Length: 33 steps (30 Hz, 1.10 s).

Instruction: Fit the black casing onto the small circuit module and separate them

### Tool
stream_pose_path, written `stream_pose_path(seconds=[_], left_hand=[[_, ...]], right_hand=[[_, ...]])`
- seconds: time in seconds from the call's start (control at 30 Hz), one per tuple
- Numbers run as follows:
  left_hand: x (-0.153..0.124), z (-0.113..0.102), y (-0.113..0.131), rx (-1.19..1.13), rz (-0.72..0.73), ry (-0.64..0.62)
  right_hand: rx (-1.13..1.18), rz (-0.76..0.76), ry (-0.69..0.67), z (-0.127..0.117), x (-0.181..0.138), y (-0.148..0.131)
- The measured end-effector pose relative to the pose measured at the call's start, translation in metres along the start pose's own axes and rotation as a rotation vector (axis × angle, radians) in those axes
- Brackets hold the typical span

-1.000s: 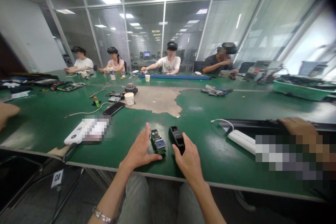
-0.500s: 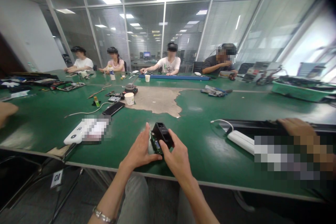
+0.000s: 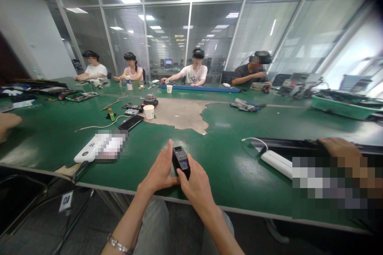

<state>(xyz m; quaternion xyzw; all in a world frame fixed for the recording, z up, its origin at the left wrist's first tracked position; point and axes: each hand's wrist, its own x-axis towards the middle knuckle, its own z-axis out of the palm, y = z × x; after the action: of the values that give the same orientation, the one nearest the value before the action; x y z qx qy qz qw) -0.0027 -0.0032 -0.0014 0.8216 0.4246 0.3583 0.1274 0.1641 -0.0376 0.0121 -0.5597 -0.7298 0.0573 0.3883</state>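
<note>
1. Change noted: a second ago the black cover lay on the tabletop (image 3: 227,155) beside the bare green circuit board, under the fingers of our right hand (image 3: 196,183). Half a second ago it was lifted and tilted over the board. Now the black cover (image 3: 180,161) sat down over the board, which no longer showed.
2. Our reading: cover and board appeared mated; whether fully seated we could not tell.
3. Right hand: thumb and fingers closed around the near end of the cover, holding it.
4. Left hand (image 3: 160,171): open, fingers straight, palm flat against the cover's left side.
5. Location: the assembly stood close to the near edge of the tabletop, about midway along it.
6. Surface: green mat, worn through to a bare patch (image 3: 179,113) toward the middle; a paper cup (image 3: 149,111) at that patch's left edge; a white power strip (image 3: 277,161) toward the right edge.
7. Room: glass partitions, ceiling light panels; four people seated along the far edge.
</note>
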Motion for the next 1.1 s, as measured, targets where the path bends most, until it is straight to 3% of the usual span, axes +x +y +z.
stream_pose_path(seconds=[0.57, 0.73, 0.93, 1.1], left_hand=[[0.0, 0.001, 0.0, -0.004, -0.019, -0.011], [0.0, -0.003, 0.003, -0.016, -0.056, -0.025], [0.0, -0.004, 0.007, 0.003, -0.115, -0.039], [0.0, -0.003, 0.008, -0.019, -0.128, -0.028]], right_hand=[[0.024, 0.038, -0.05, -0.009, 0.009, -0.008], [0.108, 0.071, 0.035, -0.019, 0.019, -0.009], [0.105, 0.149, 0.212, -0.03, 0.023, 0.018], [0.037, 0.177, 0.245, -0.036, 0.018, 0.047]])
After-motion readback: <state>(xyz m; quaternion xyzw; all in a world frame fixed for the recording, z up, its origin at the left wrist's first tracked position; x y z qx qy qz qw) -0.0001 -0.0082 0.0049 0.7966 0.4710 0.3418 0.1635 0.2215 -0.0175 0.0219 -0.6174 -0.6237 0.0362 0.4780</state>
